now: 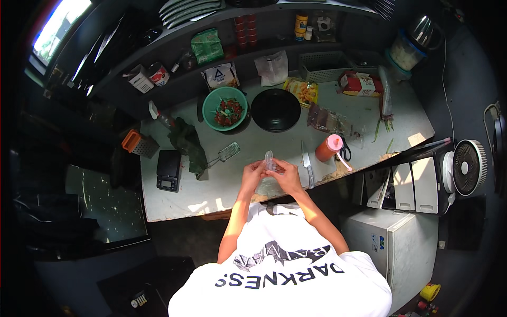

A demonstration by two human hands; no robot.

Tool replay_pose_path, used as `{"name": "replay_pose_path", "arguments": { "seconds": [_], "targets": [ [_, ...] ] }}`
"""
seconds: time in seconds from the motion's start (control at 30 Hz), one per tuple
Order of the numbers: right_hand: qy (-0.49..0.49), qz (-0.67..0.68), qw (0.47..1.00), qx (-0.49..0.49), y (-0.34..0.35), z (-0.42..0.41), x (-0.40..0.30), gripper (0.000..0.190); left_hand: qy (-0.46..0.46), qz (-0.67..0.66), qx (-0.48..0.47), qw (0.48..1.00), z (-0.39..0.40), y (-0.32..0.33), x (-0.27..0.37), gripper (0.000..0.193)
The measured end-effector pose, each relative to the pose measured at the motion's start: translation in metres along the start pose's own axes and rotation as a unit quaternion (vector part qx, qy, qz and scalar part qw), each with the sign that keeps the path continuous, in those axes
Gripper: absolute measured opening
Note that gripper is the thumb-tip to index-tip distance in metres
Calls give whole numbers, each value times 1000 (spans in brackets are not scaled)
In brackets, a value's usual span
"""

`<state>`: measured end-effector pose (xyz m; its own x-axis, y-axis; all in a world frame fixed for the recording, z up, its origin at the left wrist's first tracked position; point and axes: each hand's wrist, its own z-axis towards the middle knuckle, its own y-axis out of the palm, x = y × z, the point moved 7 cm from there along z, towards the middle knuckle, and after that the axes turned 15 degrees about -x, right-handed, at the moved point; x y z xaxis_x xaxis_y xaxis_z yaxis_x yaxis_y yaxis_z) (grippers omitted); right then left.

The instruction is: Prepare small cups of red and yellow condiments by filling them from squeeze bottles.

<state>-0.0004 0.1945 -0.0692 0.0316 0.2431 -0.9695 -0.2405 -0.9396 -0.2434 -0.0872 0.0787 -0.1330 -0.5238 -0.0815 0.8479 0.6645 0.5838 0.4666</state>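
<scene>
Both hands meet over the front part of the grey worktop (237,190). Between their fingertips is a small clear plastic container (269,160) with its lid raised. My left hand (253,174) grips it from the left and my right hand (287,174) from the right; what it contains is too small to tell. To the right of the hands lies a kitchen knife (307,164), and beyond it stands a squeeze bottle (329,148) of red sauce with a pink cap. A small metal grater (229,152) lies to the left.
At the back are a green bowl (208,107) of chopped red and green food and a round black lid or plate (276,110). Scissors (345,150) lie behind the bottle. A dark cloth (189,144), black scale (168,170) and orange-topped box grater (142,144) occupy the left.
</scene>
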Motion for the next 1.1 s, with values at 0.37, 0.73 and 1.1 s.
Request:
{"name": "replay_pose_path", "arguments": {
  "seconds": [0.37,0.73,1.1],
  "targets": [
    [34,21,998,-56,10,14,22,48,-33,-67,41,996,0,-13,-10,26],
    [92,47,995,9,-34,16,54,57,53,-211,121,969,-28,-97,-12,32],
    [7,891,374,258,-83,-29,70,84,106,-174,16,979,-105,-114,10,40]
  ]
}}
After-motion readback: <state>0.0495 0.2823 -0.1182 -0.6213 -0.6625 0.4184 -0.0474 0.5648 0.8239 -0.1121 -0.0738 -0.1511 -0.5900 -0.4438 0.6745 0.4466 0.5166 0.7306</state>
